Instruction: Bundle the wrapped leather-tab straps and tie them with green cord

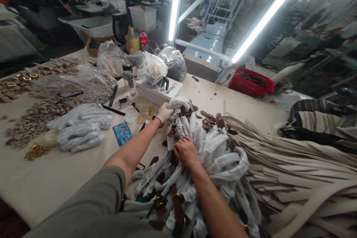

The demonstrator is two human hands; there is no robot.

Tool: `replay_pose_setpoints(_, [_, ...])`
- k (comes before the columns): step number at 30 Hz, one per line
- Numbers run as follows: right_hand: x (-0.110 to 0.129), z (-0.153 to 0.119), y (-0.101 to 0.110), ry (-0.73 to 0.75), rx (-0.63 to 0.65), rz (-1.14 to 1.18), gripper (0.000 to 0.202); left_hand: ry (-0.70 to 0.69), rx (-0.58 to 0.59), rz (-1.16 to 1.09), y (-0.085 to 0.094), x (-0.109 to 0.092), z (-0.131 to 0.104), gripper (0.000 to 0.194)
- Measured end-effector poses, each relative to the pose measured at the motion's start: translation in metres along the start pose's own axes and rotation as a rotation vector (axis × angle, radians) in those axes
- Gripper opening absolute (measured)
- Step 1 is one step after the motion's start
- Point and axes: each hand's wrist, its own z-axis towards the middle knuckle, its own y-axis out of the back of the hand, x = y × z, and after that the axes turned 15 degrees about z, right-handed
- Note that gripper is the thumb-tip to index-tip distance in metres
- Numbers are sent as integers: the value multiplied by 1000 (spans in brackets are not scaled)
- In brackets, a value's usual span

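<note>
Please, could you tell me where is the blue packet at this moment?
In the head view, the blue packet lies left of centre on the table, between the pale folded bundle and the person's left forearm.

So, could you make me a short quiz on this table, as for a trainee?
1. True or false: the beige straps lie to the right of the white bundle.

2. What colour is the packet beside the left forearm? A) green B) blue C) black

3. Which is nearer the box, the left hand or the right hand?

Key: 1. True. 2. B. 3. The left hand.
</note>
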Motion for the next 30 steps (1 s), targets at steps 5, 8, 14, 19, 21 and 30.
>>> replay_pose_setpoints(5, [-6, 0, -4, 61, -140, 41, 21, -66, 34, -301, 28, -35, -22, 31])
replay_pose_setpoints(8, [-8, 0, -1, 142, -415, 204, 17, -125, 50, -454, 49, -55, -35, 38])
replay_pose_setpoints(14, [17, 8, 60, 142, -831, 710, 34, -408, -45, -547, 116, -116, -58, 41])
replay_pose_setpoints(19, [76, 26, 144, 148, -365, 1505, 85, -647, 159, -440, 167, -190, -122, 43])
replay_pose_setpoints(21, [104, 21, 171, 151, -320, 1495, 110, -633, 248, -388, 175, -206, -163, 44])
replay_pose_setpoints(30, [192, -142, 188, -185, -803, 791, 84, -121, 988, -744, 128, -158, -338, 53])
